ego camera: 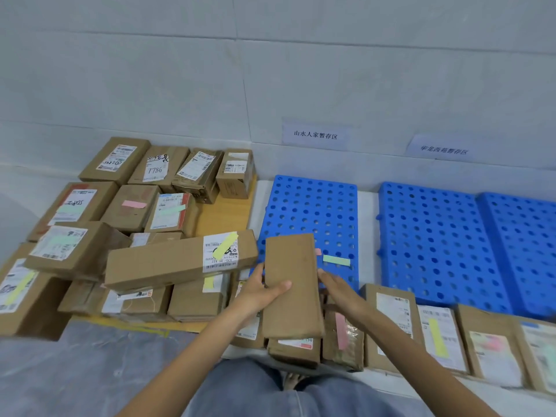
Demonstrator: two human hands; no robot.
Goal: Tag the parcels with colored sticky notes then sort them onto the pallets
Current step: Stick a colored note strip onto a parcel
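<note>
The left hand (261,291) grips the parcel (290,281) at its left edge, thumb laid across the top face, fingers hidden beneath; the right hand (338,288) lies against the right edge with fingers fairly straight; whether they hook under cannot be told. The parcel sits between both hands, raised above the stacked parcels (296,350) just below the wrists; its upper face shows no note.

Hazards:
- A green sticky note (336,260) lies just beyond the right fingertips on the blue pallet (310,206); a pink sticky note (318,251) peeks from behind the parcel's far corner; setting the parcel down there would likely cover or shift them.
- Edge-only grip; a long box may tilt and drop onto the stack.
- Placement untagged; sorting error.
</note>
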